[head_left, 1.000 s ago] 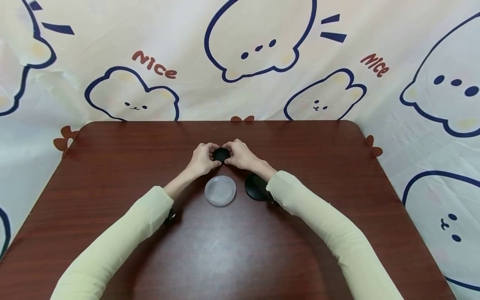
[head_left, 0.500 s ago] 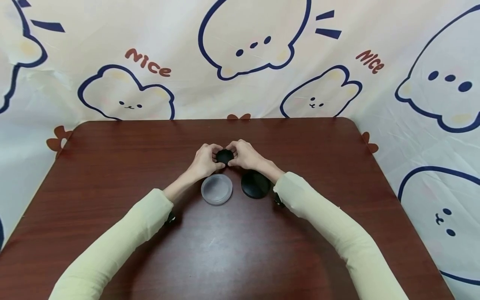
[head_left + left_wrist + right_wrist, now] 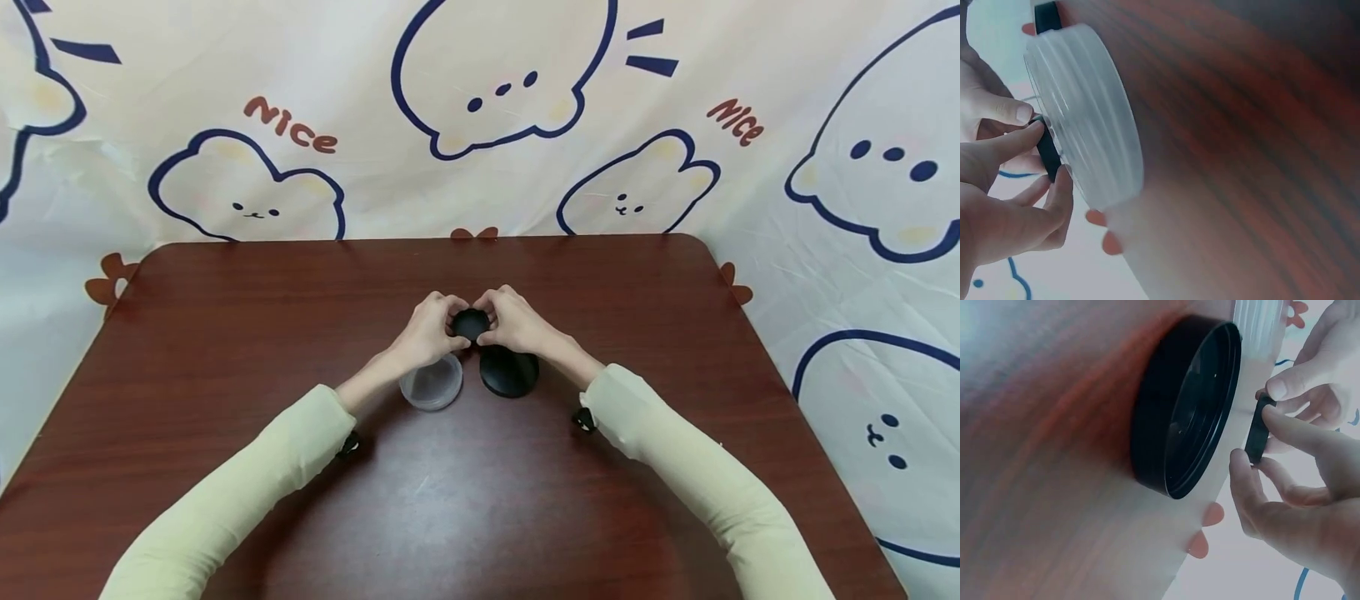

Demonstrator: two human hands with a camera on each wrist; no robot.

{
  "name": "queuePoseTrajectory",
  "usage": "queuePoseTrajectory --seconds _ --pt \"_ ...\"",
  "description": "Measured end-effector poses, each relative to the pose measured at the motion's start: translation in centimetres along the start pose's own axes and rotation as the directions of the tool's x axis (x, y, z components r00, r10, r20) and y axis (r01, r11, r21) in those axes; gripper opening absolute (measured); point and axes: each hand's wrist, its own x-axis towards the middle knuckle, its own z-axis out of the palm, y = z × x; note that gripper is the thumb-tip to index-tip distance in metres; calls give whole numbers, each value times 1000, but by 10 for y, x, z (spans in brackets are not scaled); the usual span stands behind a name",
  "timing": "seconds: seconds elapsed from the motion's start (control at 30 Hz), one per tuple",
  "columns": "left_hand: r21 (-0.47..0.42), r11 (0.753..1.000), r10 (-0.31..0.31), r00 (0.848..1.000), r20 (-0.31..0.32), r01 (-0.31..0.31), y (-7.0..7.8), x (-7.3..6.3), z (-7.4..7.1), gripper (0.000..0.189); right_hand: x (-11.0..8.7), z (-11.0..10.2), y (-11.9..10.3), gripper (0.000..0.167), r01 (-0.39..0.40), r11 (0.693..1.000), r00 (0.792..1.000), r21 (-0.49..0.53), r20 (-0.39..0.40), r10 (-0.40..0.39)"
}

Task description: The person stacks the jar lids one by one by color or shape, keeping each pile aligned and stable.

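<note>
Both hands hold a small black round disc between them, near the table's middle in the head view. My left hand pinches its left edge with thumb and fingers, and my right hand pinches its right edge. In the right wrist view the disc is seen edge-on, off the tabletop. A clear round plastic container stands just nearer than the left hand, which covers its far edge. Beside it, below the right hand, lies a larger black round lid, hollow side visible in the right wrist view.
The brown wooden table reaches far past the hands on all sides. A printed cloth backdrop hangs behind its far edge. Each wrist wears a dark camera, one of them the right wrist camera.
Both hands have moved right and a little nearer with the black disc between them. The left hand now overlaps the clear container's far edge. The head view has shifted slightly.
</note>
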Motion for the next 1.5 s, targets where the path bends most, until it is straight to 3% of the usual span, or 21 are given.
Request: queuePoseTrajectory --seconds 0.2,0.47,0.63,0.83,1.2,1.5 --pt "32 998 51 998 28 -52 13 -4 4 47 -19 -2 -1 46 -14 1000 1000 10 -24 15" --pt "38 997 60 998 36 -62 28 -10 12 46 -38 -4 1 46 2 999 999 41 -38 0" --pt "58 997 41 999 21 -42 38 -13 24 46 -53 -4 5 46 -1 999 998 51 -56 4" --pt "65 997 -39 998 43 37 49 -21 38 48 -67 -2 10 46 20 999 998 49 -53 -17" --pt "57 996 -72 997 33 70 54 -31 53 47 -76 5 17 47 48 998 997 31 -65 -46" --pt "56 996 -68 998 6 68 51 -29 59 47 -75 12 21 50 28 997 997 66 -67 -23"
